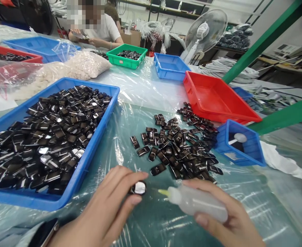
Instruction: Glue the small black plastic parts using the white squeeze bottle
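Between thumb and fingers, my left hand (112, 202) pinches a small glossy black plastic piece (140, 188), its shiny end facing up. My right hand (225, 206) is wrapped round a translucent squeeze bottle (201, 202), which lies tilted with its yellowish nozzle pointing left. The nozzle tip is a short gap away from the black piece. Just beyond both hands, a loose pile of similar black pieces (179, 147) is spread on the table. A large blue tray (89, 161) full of such pieces stands to the left of my left hand.
A small blue bin (243, 154) with a spoon-like item stands right of the pile, beside a red tray (218, 96). Farther back are a blue tray (170, 67), a green tray (122, 61), a bag of beige pieces (86, 65) and a seated person (104, 31). A green post (266, 37) slants across the right.
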